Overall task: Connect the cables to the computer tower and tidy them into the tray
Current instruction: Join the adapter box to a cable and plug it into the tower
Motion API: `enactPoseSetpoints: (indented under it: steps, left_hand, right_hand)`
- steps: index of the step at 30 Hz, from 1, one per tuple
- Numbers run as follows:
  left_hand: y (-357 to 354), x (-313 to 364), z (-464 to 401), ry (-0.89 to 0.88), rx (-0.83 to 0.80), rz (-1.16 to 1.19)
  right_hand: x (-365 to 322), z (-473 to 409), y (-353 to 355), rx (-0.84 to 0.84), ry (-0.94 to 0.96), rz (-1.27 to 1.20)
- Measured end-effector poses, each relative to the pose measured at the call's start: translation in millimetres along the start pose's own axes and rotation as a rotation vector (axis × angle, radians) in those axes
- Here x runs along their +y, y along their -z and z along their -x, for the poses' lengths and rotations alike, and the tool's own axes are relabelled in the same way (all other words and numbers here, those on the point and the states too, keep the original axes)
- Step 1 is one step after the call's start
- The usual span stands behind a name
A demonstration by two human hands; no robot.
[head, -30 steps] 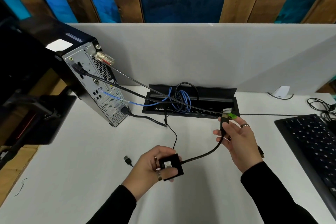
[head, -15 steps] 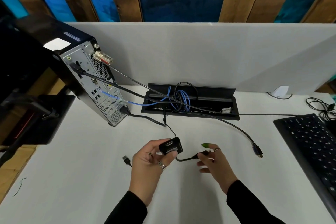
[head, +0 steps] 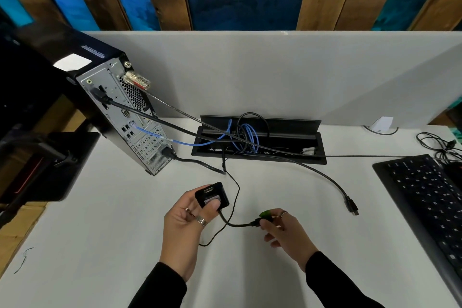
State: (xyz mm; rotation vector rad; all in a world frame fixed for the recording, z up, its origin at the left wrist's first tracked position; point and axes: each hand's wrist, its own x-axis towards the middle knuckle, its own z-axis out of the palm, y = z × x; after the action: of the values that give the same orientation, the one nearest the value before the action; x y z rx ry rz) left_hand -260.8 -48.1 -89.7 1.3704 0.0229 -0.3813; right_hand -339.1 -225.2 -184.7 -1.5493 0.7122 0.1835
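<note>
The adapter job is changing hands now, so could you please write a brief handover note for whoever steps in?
Left hand grips the black adapter box. Right hand pinches the plug on the adapter's short lead.
Done: blue network cable, power cable and a thick black cable are plugged into the computer tower; blue slack is coiled in the cable tray.
Left: the loose black cable end lies unplugged on the desk; connect the adapter, then tidy loose cable into the tray.
</note>
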Motion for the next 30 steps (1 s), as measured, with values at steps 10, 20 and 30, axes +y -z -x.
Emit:
enactPoseSetpoints:
  steps: [10,20,30]
  left_hand:
    - [5,7,-4,0.005,-0.045,0.095]
    - [0,3,2,0.047,-0.065,0.056]
    - [4,2,4,0.052,-0.060,0.025]
  right_hand:
    - [4,-12,25,0.149,0.134,0.240]
    - [8,-42,122,0.603,-0.116,0.791]
    - [0,-7,100,0.407,0.171,0.602]
